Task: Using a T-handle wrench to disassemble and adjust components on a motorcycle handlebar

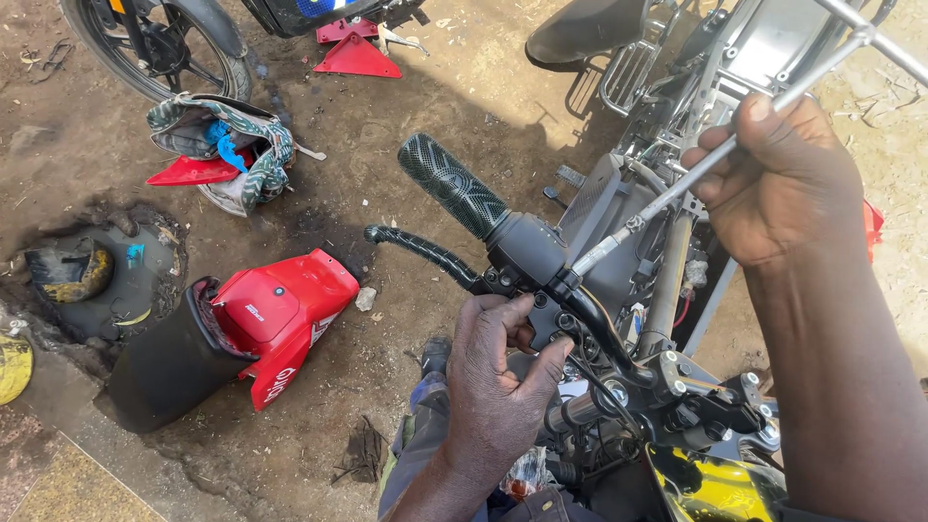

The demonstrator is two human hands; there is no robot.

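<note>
A motorcycle handlebar with a black textured grip [450, 184] and a black lever [418, 246] stretches toward the upper left. My left hand [498, 372] is closed around the grey switch housing [527, 253] from below. My right hand [773, 179] grips the shaft of a long metal T-handle wrench [677, 193]. The wrench tip meets the housing near the lever clamp. Black cables [604, 333] run down from the clamp to the steering head.
A red body panel with a black seat [242, 333] lies on the dirt at left. A cloth bundle and red piece [217, 155] sit further back, beside a wheel [159, 48]. A muddy hollow [92, 275] is at far left. Another motorcycle frame [677, 68] stands at upper right.
</note>
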